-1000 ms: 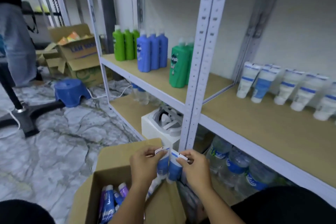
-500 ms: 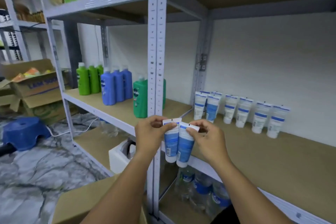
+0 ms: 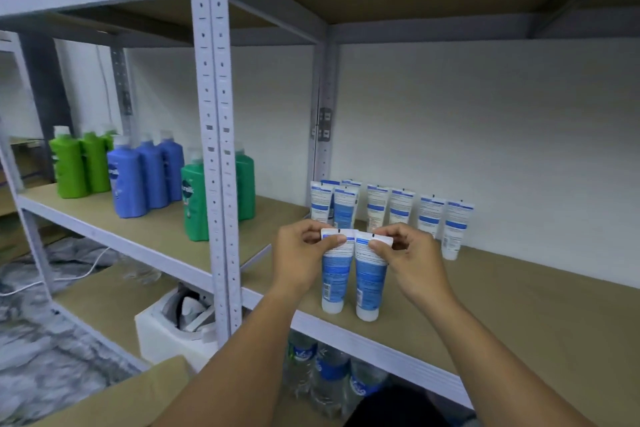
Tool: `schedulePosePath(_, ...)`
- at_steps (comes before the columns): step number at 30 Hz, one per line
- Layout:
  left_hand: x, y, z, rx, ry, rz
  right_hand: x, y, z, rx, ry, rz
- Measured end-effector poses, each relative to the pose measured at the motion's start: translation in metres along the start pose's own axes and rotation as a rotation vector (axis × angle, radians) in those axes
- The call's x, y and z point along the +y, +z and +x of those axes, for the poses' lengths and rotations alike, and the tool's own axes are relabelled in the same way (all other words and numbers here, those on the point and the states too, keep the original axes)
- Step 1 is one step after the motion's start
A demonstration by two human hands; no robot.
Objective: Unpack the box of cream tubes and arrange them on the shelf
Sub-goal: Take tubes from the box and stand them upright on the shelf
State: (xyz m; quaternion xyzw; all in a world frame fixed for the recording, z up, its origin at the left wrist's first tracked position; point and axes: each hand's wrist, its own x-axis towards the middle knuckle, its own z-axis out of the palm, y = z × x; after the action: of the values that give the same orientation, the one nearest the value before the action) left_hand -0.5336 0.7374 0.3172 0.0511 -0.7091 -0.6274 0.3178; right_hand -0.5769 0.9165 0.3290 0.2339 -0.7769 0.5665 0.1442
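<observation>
Two blue-and-white cream tubes hang cap-down side by side over the front of the tan shelf board (image 3: 519,308). My left hand (image 3: 299,260) pinches the crimped top of the left tube (image 3: 335,281). The right tube (image 3: 370,284) is pinched the same way by my right hand (image 3: 414,263). Whether their caps touch the board is unclear. Behind my hands a row of several matching tubes (image 3: 401,210) stands upright near the white back wall. A flap of the cardboard box (image 3: 114,399) shows at the bottom left; its inside is out of view.
A grey steel upright (image 3: 216,156) stands just left of my hands. Green and blue bottles (image 3: 138,177) fill the neighbouring shelf bay. Water bottles (image 3: 329,374) lie on the shelf below, beside a white container (image 3: 166,333). The board right of the tube row is bare.
Both hands lifted the two tubes out of the box and carried them up and forward over the shelf's front. My view rose from the box to the shelf.
</observation>
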Motion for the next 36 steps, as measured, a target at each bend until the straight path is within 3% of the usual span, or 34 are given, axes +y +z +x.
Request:
schedulePosePath(5, -0.012, 0.004, -0.009, -0.022, 0.014, -0.028, 0.013, -0.003, -0.011, 0.057, 0.045, 0.043)
schedulePosePath(10, -0.04, -0.001, -0.029, -0.09, 0.001, 0.114, 0.039, 0.008, -0.041, -0.056, 0.08, -0.039)
schedulePosePath(15, -0.054, 0.007, -0.03, -0.071, 0.05, 0.215, 0.06, 0.016, -0.046, -0.027, 0.097, -0.03)
schedulePosePath(25, -0.085, 0.063, 0.026, -0.116, 0.093, 0.142, 0.112, 0.015, 0.012, 0.105, 0.062, -0.063)
schedulePosePath(36, -0.131, 0.117, 0.097, -0.065, 0.157, 0.162, 0.164, 0.027, 0.086, 0.197, 0.019, -0.113)
